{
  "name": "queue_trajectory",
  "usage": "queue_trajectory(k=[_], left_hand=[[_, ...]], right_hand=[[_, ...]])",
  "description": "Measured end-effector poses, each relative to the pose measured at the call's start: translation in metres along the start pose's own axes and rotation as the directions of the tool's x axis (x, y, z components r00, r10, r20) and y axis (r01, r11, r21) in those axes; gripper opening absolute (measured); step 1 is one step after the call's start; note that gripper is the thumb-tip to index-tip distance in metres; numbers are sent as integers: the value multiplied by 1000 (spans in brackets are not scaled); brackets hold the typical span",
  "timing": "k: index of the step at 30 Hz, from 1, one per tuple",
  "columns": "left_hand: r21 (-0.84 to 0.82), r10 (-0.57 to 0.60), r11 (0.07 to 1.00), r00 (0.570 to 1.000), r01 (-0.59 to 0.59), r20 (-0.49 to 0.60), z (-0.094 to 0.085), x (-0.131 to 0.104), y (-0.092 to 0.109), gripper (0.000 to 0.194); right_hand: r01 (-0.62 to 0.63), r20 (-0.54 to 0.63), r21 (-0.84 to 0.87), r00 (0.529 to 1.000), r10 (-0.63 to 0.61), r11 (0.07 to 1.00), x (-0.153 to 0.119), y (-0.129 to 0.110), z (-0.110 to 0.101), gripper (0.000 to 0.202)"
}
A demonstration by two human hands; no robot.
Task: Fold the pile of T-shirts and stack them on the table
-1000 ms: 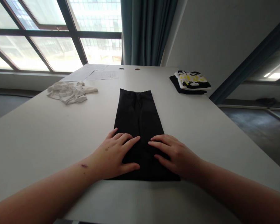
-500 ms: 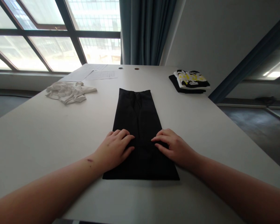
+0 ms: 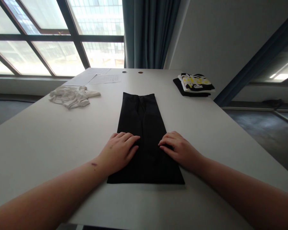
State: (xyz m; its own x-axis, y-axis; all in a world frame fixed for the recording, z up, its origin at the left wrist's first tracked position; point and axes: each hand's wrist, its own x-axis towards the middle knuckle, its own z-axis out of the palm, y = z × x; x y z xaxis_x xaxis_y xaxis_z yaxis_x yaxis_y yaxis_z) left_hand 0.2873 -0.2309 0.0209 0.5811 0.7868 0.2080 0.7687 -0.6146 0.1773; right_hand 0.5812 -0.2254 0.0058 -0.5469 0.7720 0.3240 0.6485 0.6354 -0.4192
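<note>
A pair of black pants [image 3: 144, 166] lies flat on the white table, its narrower end pointing away from me. My left hand [image 3: 121, 148] rests on the left part of the cloth, fingers curved, with a gap between thumb and forefinger. On the right edge, my right hand [image 3: 176, 147] has its thumb and fingertips drawn together at the black cloth, seemingly pinching it. How much fabric is between those fingertips is hidden.
A crumpled white garment [image 3: 73, 96] lies at the left of the table [image 3: 201, 127]. Folded clothes [image 3: 196, 82] are stacked at the far right. Paper sheets [image 3: 105, 79] lie near the back left edge, beside two round holes. A blue curtain [image 3: 148, 35] hangs behind.
My right thumb and fingers have closed together on the pants. My left fingertips have shifted slightly forward. The pants lie in nearly the same place; the camera view has tilted a little.
</note>
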Motion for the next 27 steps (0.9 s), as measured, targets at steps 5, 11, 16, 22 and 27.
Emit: queue_trajectory(k=[5, 11, 16, 22, 27], left_hand=[[70, -2, 998, 1000, -1, 31, 2, -5, 8, 56], [84, 37, 996, 997, -42, 62, 4, -2, 4, 38], [-66, -15, 998, 996, 21, 90, 7, 7, -2, 22], [-116, -106, 987, 991, 116, 84, 0, 5, -17, 24], [-102, -108, 986, 967, 135, 232, -18, -3, -36, 20]], right_hand=[[-16, 0, -18, 1000, 16, 1000, 1, 3, 0, 13], [30, -67, -143, 997, -40, 989, 0, -7, 0, 21], [111, -14, -162, 993, -115, 981, 17, -33, 6, 26], [91, 148, -11, 985, -88, 996, 48, -34, 20, 33], [95, 162, 89, 981, -108, 991, 50, -25, 21, 23]])
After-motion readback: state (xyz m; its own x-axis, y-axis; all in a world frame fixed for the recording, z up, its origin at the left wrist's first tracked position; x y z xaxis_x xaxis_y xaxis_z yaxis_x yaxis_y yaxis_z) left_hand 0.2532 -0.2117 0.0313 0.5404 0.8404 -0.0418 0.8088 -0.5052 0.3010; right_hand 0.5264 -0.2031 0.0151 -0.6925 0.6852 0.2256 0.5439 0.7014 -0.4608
